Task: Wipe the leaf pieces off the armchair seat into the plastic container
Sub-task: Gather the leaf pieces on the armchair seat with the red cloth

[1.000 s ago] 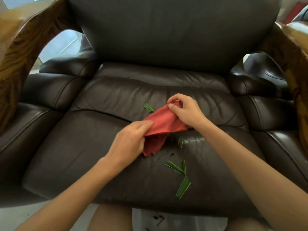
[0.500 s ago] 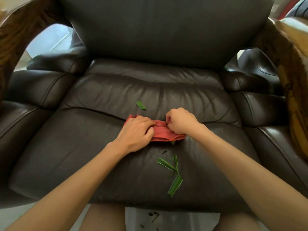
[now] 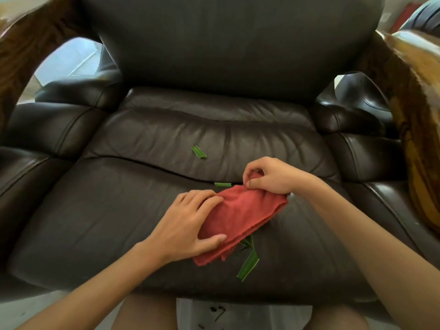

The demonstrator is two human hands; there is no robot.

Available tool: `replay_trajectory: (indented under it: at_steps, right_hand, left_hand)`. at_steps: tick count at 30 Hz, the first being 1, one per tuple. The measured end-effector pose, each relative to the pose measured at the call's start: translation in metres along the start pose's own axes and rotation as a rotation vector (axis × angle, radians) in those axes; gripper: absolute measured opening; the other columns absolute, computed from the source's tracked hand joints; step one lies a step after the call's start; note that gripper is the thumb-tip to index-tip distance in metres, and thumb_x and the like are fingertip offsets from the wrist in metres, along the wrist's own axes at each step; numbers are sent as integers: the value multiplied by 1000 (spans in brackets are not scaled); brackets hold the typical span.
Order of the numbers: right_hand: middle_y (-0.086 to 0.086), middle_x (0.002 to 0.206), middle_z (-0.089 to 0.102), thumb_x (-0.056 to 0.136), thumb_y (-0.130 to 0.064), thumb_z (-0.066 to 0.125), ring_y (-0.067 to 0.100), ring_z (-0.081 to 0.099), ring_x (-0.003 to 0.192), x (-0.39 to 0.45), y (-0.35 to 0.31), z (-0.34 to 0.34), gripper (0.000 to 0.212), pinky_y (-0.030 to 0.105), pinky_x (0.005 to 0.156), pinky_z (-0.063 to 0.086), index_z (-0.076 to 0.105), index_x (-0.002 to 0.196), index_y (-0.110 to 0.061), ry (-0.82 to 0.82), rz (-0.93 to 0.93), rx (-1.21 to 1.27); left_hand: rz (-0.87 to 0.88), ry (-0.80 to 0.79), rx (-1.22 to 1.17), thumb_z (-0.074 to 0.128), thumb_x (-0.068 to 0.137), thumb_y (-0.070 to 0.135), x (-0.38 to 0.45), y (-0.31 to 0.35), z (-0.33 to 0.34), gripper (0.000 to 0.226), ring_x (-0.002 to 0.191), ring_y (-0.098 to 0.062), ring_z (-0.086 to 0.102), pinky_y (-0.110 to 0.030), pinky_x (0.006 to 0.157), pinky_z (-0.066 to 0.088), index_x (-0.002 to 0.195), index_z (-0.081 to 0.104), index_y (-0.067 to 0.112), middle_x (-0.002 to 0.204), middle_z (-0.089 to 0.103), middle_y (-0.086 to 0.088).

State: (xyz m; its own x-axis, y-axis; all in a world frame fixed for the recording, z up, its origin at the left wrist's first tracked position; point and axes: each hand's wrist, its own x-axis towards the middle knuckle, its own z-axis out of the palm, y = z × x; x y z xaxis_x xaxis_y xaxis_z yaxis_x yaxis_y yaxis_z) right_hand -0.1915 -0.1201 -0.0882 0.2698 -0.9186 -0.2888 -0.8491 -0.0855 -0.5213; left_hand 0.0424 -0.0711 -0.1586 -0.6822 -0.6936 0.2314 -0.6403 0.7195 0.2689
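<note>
Spanning the whole view, the dark leather armchair seat (image 3: pixel 100 210) slopes toward the camera, its front edge overhanging the plastic container (image 3: pixel 242 315), of which only a pale strip with dark specks shows between the person's knees. A folded red cloth (image 3: pixel 240 217) lies on the seat's front half, long axis running diagonally from upper right to lower left. The left hand (image 3: pixel 190 227) rests on the cloth's left side, fingers (image 3: pixel 209 201) curled over its edge and thumb pressing it down, gripping the fabric. The right hand (image 3: pixel 271 177) pinches the cloth's upper right corner, fingertips closed on a fold. Leaf pieces lie on both sides of the cloth: a cluster (image 3: pixel 247 260) just beside its lower edge, nearest the container; one short piece (image 3: pixel 222 184) touching or just beyond its upper edge; one isolated piece (image 3: pixel 198 152) farther back, near the seat crease. Judged from this layout, the coming stroke runs toward the front edge, and the rear pieces lie behind the cloth, nearer the right hand.
</note>
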Motion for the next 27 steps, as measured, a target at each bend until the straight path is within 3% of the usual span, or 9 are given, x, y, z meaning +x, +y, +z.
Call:
replay_trajectory:
  at_steps: [3,5,9,13,17,21,23,27]
  right_hand:
    - [3,92,69,81,-16,66,17,61,89,7,-3,1,8,28,82,46,68,87,-20,78,-53,124]
    - [-3,101,67,81,-18,68,11,59,96,15,-8,2,18,25,88,44,66,98,-20,151,-120,187]
    - [-7,100,61,72,-24,76,13,57,98,53,-41,8,38,24,85,41,58,106,-21,311,-217,213]
    - [2,105,66,73,-29,72,25,60,99,108,-86,20,35,35,78,46,54,102,-20,395,-301,25]
    - [10,106,59,82,-25,63,32,58,99,141,-101,27,23,36,70,38,55,101,-15,446,-259,-304]
    - [12,110,58,86,-20,58,35,58,101,131,-78,27,14,40,76,44,59,99,-14,397,-140,-388]
    - [12,108,60,85,-18,57,36,59,98,114,-64,25,10,39,74,43,61,94,-15,360,-97,-384]
    - [12,101,66,80,-18,59,36,61,95,71,-35,25,6,34,69,39,63,85,-18,284,21,-387]
  left_hand:
    - [-57,36,-98,53,80,47,3,-2,-8,52,108,-15,52,-30,89,46,124,51,19,119,57,1]
    - [-101,80,-204,54,84,31,2,-6,-9,40,105,-11,49,-26,87,47,122,54,18,115,55,1]
    - [-184,272,-279,59,79,-4,-10,-19,-7,36,103,-10,49,-14,91,38,112,60,13,109,53,-2]
    - [-361,407,-205,56,74,-15,-10,-47,-16,44,102,-17,49,-12,92,32,109,64,10,108,57,-10]
    - [-495,311,-10,48,80,-1,14,-70,-28,45,115,-31,49,-41,89,35,121,60,15,126,58,-9]
    - [-552,36,19,38,96,31,44,-69,-18,49,141,-19,24,-52,113,11,142,33,15,150,35,-3]
    - [-504,-33,22,32,95,45,48,-61,-7,57,141,-18,23,-54,114,3,143,29,15,151,34,-2]
    - [-318,-25,-51,30,90,55,47,-40,3,57,135,-12,35,-47,114,8,137,40,24,143,46,5]
